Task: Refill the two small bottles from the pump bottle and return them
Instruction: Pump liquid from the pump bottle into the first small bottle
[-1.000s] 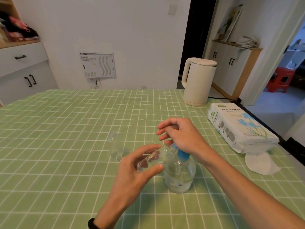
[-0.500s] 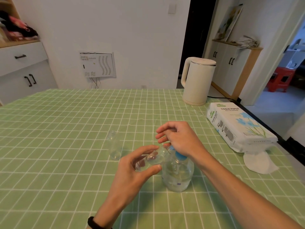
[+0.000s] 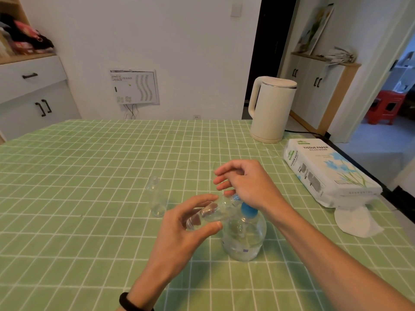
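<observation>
A clear pump bottle (image 3: 244,239) with a blue pump top stands on the green checked tablecloth (image 3: 89,176). My left hand (image 3: 179,234) holds a small clear bottle (image 3: 208,215) tilted, its mouth up against the pump's spout. My right hand (image 3: 244,182) rests on top of the blue pump head, its palm pressing down and its fingers loosely spread; the pump head is mostly hidden under it. A second small clear bottle (image 3: 156,197) stands upright and uncapped on the cloth to the left, apart from both hands.
A cream electric kettle (image 3: 270,111) stands at the table's far right. A white tissue paper pack (image 3: 325,173) with a loose tissue (image 3: 354,221) lies along the right edge. White cabinets flank the room beyond the table.
The hands, the tilted small bottle and the pump bottle keep nearly the same places. My right hand has dipped slightly on the pump head.
</observation>
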Demonstrator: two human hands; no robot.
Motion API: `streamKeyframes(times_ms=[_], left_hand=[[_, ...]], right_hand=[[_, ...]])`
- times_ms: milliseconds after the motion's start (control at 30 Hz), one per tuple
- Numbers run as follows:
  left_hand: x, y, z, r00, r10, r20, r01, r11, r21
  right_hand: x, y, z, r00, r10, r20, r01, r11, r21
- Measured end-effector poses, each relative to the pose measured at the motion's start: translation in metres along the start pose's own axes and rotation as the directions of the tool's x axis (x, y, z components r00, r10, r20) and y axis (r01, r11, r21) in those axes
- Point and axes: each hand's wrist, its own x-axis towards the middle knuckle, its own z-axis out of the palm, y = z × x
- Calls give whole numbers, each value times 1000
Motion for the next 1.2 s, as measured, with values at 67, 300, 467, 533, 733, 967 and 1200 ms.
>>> streamKeyframes(times_ms=[67,300,467,533,733,967,1200], left_hand=[[0,-3,1,1000,-10,-1,10,1000,1],[-1,-5,2,1000,-19,7,19,1000,-10],[-2,-1,2,1000,-22,1,22,1000,-9],[-2,1,2,1000,-10,-5,10,1000,-12],[-1,5,0,1000,4,-9,-4,1000,16],[-1,-1,2,1000,-22,-5,22,1000,-4],[-2,-4,4,999,-37,-5,37,999,-25]], right_hand=[[0,4,2,1000,30,6,-30,1000,-4],[-1,6,3,999,36,-2,-36,999,3],[-3,3,3,1000,23,-13,-23,999,-34],[-2,-1,1,1000,-4,-16,3,998,-63],[1,-7,-1,999,-38,0,38,993,-110],[2,2,2,1000,15,4,-15,997,-75],[0,5,3,1000,28,-6,-28,996,-80]])
